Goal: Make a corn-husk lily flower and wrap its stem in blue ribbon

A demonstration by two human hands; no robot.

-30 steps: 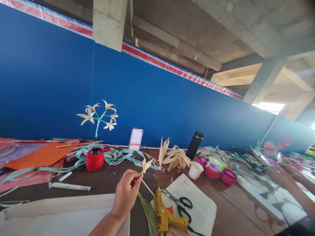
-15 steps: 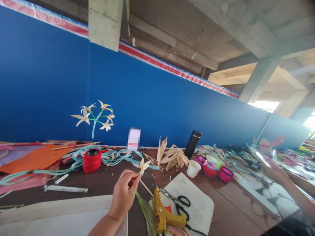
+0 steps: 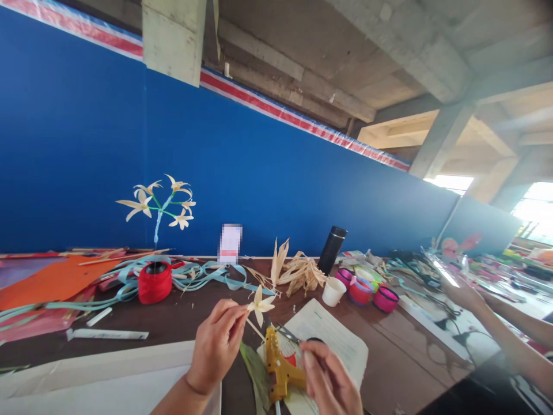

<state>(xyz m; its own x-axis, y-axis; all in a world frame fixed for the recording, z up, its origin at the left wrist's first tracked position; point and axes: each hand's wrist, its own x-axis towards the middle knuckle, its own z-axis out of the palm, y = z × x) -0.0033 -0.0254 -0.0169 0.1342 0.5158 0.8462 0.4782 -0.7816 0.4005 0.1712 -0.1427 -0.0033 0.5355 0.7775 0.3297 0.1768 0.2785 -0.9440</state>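
Observation:
A cream flower [image 3: 260,305] with pointed petals is pinched in the fingertips of my left hand [image 3: 218,346], its face turned toward me. My right hand [image 3: 330,377] has its fingers closed around the black handles of the scissors [image 3: 288,333], whose metal blades point up and left. Most of the handles is hidden behind the fingers. Right under the scissors lies a yellow glue gun [image 3: 276,369], partly covered by my right hand. A green husk leaf [image 3: 254,369] is beside the glue gun, on its left. Beneath them is a printed paper booklet [image 3: 334,328].
A made-up spray of cream flowers [image 3: 158,213] stands by a red thread spool [image 3: 154,282]. Dried husks [image 3: 302,274], a black flask [image 3: 332,249], a white cup [image 3: 333,291] and coloured tape rolls [image 3: 386,298] line the back. At right, another person's hand [image 3: 464,294] is busy.
My right hand has come up from the bottom edge, beside the glue gun, to the scissors' handles. The flower in my left hand has turned to face me. The view has shifted slightly.

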